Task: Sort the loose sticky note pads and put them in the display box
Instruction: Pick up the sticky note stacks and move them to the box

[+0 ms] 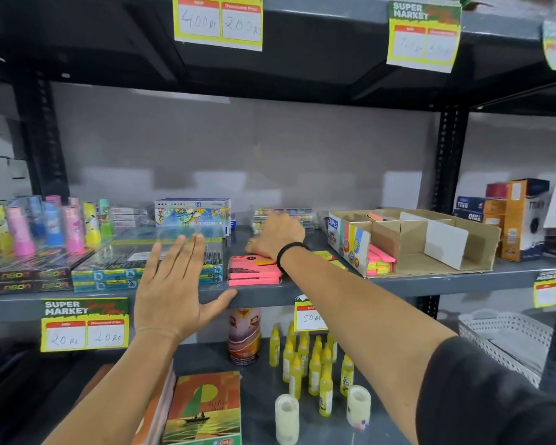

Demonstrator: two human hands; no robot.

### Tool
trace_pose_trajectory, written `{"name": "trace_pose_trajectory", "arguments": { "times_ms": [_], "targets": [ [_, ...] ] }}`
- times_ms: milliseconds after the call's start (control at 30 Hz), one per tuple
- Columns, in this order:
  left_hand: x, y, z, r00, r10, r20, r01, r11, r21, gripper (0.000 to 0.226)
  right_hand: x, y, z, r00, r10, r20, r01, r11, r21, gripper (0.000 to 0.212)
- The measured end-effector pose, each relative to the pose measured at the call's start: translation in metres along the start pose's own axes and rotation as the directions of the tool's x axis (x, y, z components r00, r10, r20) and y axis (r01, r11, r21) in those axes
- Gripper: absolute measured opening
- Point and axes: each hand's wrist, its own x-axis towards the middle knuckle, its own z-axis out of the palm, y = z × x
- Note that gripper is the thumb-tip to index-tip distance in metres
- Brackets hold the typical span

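The left hand (170, 284) is spread flat and open, fingers straight and pointing toward 12 o'clock, thumb hooked out toward 3 o'clock against the front lip of the grey shelf (430, 282). It holds nothing and hovers in front of the flat pen packs (116, 268).

The right hand (278, 236) reaches in over the shelf with a black band (288, 252) at the wrist. Its fingers curl downward at the far edge of the pink sticky note pads (252, 271); whether it has actually gripped one I cannot tell, since the knuckles hide the fingertips.

Those pink pads lie stacked at the shelf's front edge, just at 3 o'clock of the left hand. More loose yellow pads (329, 256) lie at 3 o'clock of the pink stack, partly hidden by the right forearm.

The display box (414, 242), open cardboard with dividers, stands at 3 o'clock of the right hand. Its front-left compartment holds pink and yellow note strips (379, 260); the other compartments visible look bare.
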Motion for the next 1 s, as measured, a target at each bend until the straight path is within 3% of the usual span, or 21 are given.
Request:
{"name": "trace_pose_trajectory", "arguments": {
  "times_ms": [133, 467, 667, 733, 900, 1000],
  "targets": [
    [0.000, -0.001, 0.001, 1.000, 0.007, -0.006, -0.007, 1.000, 0.008, 0.097, 0.002, 0.007, -0.010, 0.999, -0.007, -0.040, 0.010, 0.997, 0.071, 0.044],
    [0.000, -0.001, 0.001, 1.000, 0.008, -0.002, -0.008, 1.000, -0.018, 0.097, -0.010, 0.046, -0.072, 0.985, -0.003, -0.175, 0.035, 0.983, 0.181, 0.055],
    [0.002, 0.006, -0.009, 0.999, -0.027, 0.021, 0.028, 0.997, -0.073, 0.106, -0.027, 0.097, -0.116, 0.966, 0.082, -0.247, -0.028, 0.976, 0.215, 0.056],
    [0.004, 0.021, -0.014, 0.999, -0.041, 0.030, 0.044, 0.992, -0.114, 0.109, -0.032, 0.117, -0.127, 0.950, 0.127, -0.286, -0.060, 0.971, 0.233, 0.056],
    [0.014, 0.095, -0.020, 0.994, 0.103, 0.016, -0.098, 0.975, -0.198, 0.115, -0.053, 0.165, -0.142, 0.905, 0.257, -0.338, -0.165, 0.946, 0.278, 0.053],
    [0.020, 0.126, -0.019, 0.997, 0.082, 0.018, -0.075, 0.966, -0.246, 0.115, -0.067, 0.185, -0.142, 0.899, 0.289, -0.328, -0.207, 0.942, 0.263, 0.050]
  ]
}}
